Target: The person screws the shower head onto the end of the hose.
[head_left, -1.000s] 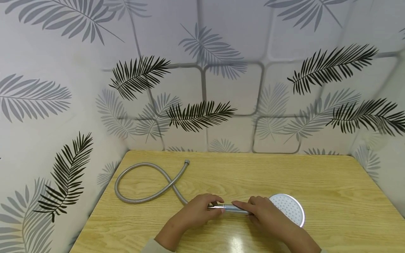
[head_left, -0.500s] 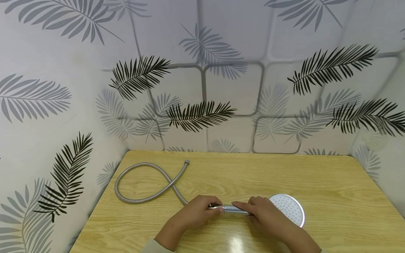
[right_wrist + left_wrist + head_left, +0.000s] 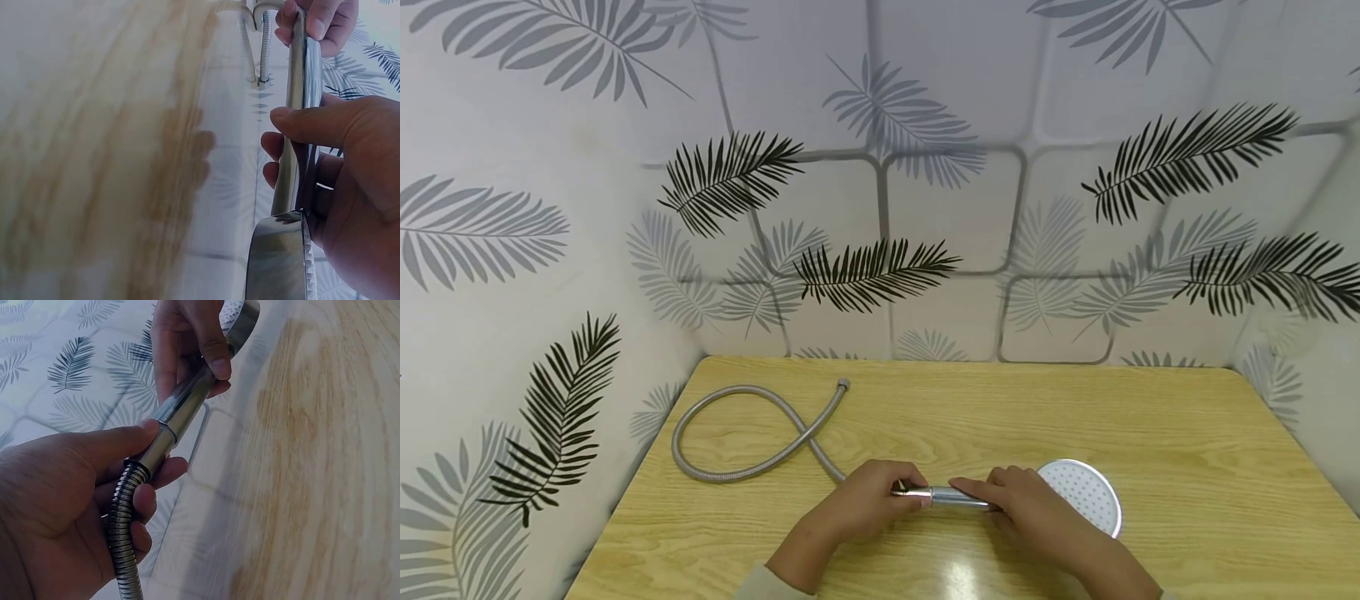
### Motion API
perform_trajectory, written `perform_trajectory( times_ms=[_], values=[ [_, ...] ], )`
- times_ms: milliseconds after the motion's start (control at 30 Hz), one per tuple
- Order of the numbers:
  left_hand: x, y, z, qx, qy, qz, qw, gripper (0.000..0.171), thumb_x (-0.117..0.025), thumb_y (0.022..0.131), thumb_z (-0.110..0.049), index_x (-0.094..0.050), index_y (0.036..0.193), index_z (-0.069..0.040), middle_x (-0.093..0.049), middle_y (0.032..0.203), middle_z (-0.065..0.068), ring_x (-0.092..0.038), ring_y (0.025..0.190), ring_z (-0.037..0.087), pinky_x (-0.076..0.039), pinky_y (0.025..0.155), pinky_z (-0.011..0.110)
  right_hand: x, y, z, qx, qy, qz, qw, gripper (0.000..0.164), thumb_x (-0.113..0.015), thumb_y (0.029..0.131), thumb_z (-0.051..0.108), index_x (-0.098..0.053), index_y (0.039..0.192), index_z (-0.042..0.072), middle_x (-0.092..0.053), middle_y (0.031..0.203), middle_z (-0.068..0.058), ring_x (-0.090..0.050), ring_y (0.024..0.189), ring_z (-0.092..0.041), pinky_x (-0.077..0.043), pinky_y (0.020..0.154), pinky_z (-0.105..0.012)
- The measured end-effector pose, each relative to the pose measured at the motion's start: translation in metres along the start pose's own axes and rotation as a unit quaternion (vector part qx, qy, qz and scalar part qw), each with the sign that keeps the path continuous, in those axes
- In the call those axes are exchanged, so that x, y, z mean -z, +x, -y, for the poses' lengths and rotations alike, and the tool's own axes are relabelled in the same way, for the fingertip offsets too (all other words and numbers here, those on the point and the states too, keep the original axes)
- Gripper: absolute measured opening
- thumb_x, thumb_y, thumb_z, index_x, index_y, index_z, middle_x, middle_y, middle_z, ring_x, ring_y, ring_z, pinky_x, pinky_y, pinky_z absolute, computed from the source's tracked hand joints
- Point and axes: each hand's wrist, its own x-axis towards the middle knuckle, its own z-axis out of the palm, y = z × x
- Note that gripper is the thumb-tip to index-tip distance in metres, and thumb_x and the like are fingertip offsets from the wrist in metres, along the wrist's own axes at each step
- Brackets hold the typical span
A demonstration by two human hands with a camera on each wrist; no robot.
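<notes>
A chrome shower head [image 3: 1081, 497] with a round white nozzle face is held above the table by its handle. My right hand [image 3: 1037, 517] grips that handle, thumb and fingers wrapped round it in the right wrist view. At the handle's lower end, my left hand [image 3: 868, 504] pinches the metal connector [image 3: 153, 455] of the shower hose between thumb and forefinger. The connector sits against the handle with a thin seam between them. Ribbed hose [image 3: 122, 531] runs down across the left palm. Its far part loops on the table, ending in a loose nut [image 3: 843, 384].
The wooden table [image 3: 1187, 450] has a glossy light-wood surface. Its back edge meets a wall [image 3: 955, 217] printed with leaves and tile outlines. Another patterned wall [image 3: 497, 333] stands close along the left.
The left hand's fingers shift slightly round the connector, the forefinger lifting and closing again. The right hand, shower head and looped hose stay in place.
</notes>
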Motion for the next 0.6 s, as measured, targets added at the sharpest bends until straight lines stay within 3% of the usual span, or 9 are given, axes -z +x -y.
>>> perform_trajectory(
  times_ms=[400,600],
  values=[
    [-0.0002,-0.0003,0.0030,-0.025,0.001,-0.032,0.9992,0.011,-0.074,0.092,-0.033,-0.074,0.099,-0.024,-0.070,0.088,-0.015,-0.059,0.074,-0.002,-0.052,0.067,0.019,0.0010,0.0009,-0.0046,-0.007,0.076,0.027,0.997,0.060,-0.071,0.092,0.010,-0.055,0.146,0.032,-0.064,0.096,0.011,-0.051,0.084,-0.001,-0.044,0.075,-0.027],
    [-0.0001,0.0003,0.0004,-0.026,0.024,-0.044,0.9984,0.012,-0.077,0.090,-0.028,-0.076,0.100,-0.021,-0.073,0.092,-0.013,-0.062,0.077,-0.003,-0.052,0.069,0.017,0.0006,0.0013,-0.0082,-0.033,0.158,0.076,0.984,0.056,-0.066,0.098,0.017,-0.050,0.150,0.032,-0.064,0.101,0.009,-0.050,0.084,-0.001,-0.045,0.074,-0.024]
  ],
)
